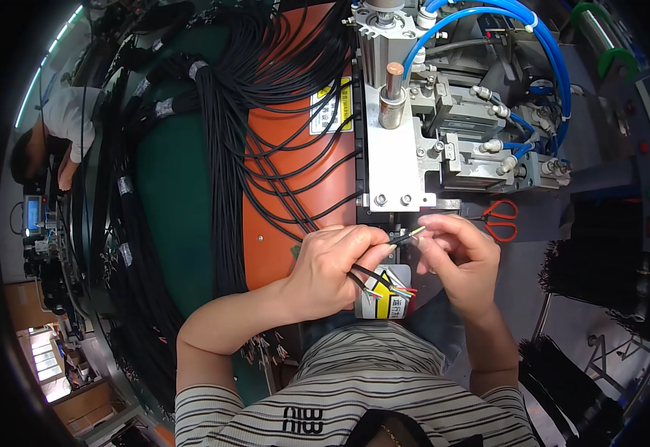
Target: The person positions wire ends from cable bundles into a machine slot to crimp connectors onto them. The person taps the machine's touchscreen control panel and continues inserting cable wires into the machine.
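Here, beside the machine [451, 119], we are pinching a likely pliant cable [401, 239] behind its fragile-looking tip [417, 232] with our left fingers [366, 237], our right fingers [438, 222] curling there, grip unclear.

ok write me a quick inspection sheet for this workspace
Surface: orange panel beside a green surface; cables lie across both
Job's things: short black cables with exposed coloured wires; metal machine ahead
Clutter: red-handled tool beside the machine
Grippers: bare left hand holds the short black cables; bare right hand at one cable's yellow-green tip, grip unclear
Cables: thick black bundle, several strands fanning toward the machine; blue tubes arch over it
Surroundings: another person far left
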`<act>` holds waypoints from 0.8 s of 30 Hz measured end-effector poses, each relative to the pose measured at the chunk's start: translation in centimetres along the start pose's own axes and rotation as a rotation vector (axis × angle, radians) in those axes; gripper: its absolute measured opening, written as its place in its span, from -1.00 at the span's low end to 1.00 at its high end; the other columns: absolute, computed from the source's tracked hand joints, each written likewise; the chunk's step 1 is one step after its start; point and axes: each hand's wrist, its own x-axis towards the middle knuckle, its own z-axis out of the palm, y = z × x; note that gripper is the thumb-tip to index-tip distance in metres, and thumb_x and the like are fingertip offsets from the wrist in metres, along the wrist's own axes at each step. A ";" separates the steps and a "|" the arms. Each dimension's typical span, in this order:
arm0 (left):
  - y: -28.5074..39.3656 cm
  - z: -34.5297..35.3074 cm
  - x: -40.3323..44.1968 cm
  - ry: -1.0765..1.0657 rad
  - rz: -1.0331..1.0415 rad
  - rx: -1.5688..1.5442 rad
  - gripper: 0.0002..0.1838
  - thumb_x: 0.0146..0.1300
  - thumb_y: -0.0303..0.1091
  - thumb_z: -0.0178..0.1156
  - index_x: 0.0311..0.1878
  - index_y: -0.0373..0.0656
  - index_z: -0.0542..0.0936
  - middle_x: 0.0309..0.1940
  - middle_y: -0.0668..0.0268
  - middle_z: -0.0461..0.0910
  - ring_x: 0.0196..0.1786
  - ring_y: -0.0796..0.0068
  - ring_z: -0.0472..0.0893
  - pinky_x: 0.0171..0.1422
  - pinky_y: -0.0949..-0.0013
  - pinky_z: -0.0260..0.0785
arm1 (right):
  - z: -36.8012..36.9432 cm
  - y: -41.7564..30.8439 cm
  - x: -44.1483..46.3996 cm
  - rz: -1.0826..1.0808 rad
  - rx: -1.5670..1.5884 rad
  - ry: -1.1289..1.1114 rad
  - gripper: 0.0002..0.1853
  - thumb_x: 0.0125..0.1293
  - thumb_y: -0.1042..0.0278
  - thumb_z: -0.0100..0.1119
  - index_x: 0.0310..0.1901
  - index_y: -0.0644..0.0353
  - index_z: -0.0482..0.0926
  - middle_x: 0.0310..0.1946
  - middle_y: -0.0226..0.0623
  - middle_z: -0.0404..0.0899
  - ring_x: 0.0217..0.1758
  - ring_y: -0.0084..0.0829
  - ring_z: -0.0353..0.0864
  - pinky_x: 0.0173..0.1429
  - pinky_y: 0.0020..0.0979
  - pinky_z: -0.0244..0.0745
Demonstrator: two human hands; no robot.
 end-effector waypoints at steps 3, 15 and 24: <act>-0.6 -0.1 0.1 -0.049 0.020 -0.054 -0.91 0.27 -0.46 0.27 -0.24 -0.26 0.58 -0.45 0.18 0.62 -0.43 0.21 0.63 -0.36 0.27 0.43 | -0.2 0.1 0.1 0.193 0.285 -0.100 -0.75 0.30 0.67 0.18 0.01 0.42 0.58 -0.27 -0.26 0.64 -0.41 -0.63 0.65 -0.33 -0.66 0.47; -0.7 -1.5 0.8 -0.252 -0.250 -0.413 -0.88 0.38 -0.42 0.20 -0.14 -0.28 0.61 -0.46 0.31 0.62 -0.46 0.61 0.55 -0.39 0.48 0.41 | -0.2 1.2 -0.1 0.163 0.307 -0.011 -0.76 0.34 0.68 0.13 0.03 0.43 0.57 -0.14 -0.19 0.58 -0.40 -0.62 0.63 -0.40 -0.66 0.42; -1.4 -0.7 0.6 -0.220 -0.106 -0.300 -0.90 0.33 -0.47 0.23 -0.18 -0.31 0.59 -0.55 0.29 0.57 -0.53 0.52 0.57 -0.45 0.45 0.38 | 0.9 1.3 0.2 0.026 0.261 -0.050 -0.83 0.32 0.67 0.17 -0.07 0.40 0.62 -0.34 -0.32 0.59 -0.46 -0.65 0.58 -0.42 -0.65 0.42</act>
